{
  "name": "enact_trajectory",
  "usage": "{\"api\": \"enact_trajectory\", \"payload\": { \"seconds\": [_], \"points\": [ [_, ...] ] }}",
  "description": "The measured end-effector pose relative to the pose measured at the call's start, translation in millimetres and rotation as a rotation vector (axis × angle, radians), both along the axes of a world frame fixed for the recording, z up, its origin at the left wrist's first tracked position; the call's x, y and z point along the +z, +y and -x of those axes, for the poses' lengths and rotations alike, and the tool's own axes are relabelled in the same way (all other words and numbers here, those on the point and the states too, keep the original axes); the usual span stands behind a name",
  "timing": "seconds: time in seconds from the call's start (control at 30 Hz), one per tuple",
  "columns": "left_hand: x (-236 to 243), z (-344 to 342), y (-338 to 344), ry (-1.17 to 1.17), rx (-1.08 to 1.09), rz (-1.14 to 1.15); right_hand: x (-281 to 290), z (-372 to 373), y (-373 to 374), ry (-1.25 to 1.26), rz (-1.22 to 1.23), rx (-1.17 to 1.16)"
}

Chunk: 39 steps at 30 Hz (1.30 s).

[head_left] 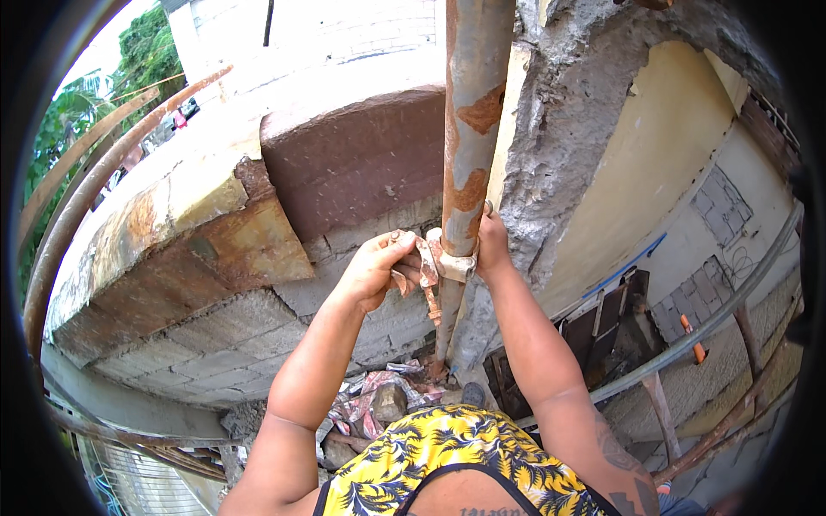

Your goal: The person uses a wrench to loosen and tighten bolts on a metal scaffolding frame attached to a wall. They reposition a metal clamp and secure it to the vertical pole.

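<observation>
From my distant post I see a block wall (215, 351) beyond the left hand (373, 273), a rust-patched pole (473, 129) rising between the hands, the right hand (491, 248) beside it, grip hidden from me, and, between both, a rusty clamp (456, 267) at the pole, its hanging arm pinched by the left fingers.

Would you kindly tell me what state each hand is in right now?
Left hand: closed, holding the rusty clamp.
Right hand: beside the pole, fingers mostly hidden; grip cannot be told.
</observation>
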<state>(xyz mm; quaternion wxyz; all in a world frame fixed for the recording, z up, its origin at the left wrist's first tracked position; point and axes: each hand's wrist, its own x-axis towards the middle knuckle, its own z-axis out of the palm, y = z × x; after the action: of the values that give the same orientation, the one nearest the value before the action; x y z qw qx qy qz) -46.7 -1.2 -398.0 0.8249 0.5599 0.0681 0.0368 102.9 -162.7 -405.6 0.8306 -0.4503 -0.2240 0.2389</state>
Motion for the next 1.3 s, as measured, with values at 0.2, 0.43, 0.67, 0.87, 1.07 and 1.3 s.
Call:
{"api": "enact_trajectory", "payload": {
  "seconds": [0.2,0.43,0.67,0.87,1.07,1.3],
  "points": [
    [-5.7,-1.2,6.9,0.064,-0.02,0.12,-9.5,-7.5,0.3,0.005,-0.017,-0.003],
    [5.5,12.2,36.8,-0.048,0.055,-0.507,-8.4,-2.6,0.1,0.005,-0.029,-0.002],
    [4.6,30.7,-49.8,-0.815,0.876,-0.932,-11.7,-7.0,-8.4,-0.078,0.085,-0.126],
    [-108.6,55.6,-94.1,-0.343,0.459,-0.365,-1.8,-2.7,-23.0,-0.089,0.206,0.045],
    [-65.7,-6.6,-93.9,-0.4,0.379,-0.005,-17.0,0.2,-28.1,-0.124,0.122,0.027],
    [-34.3,-22.4,-104.6,-0.308,0.498,0.355,-23.2,7.4,-16.3,-0.255,0.196,-0.175]
  ]
}}
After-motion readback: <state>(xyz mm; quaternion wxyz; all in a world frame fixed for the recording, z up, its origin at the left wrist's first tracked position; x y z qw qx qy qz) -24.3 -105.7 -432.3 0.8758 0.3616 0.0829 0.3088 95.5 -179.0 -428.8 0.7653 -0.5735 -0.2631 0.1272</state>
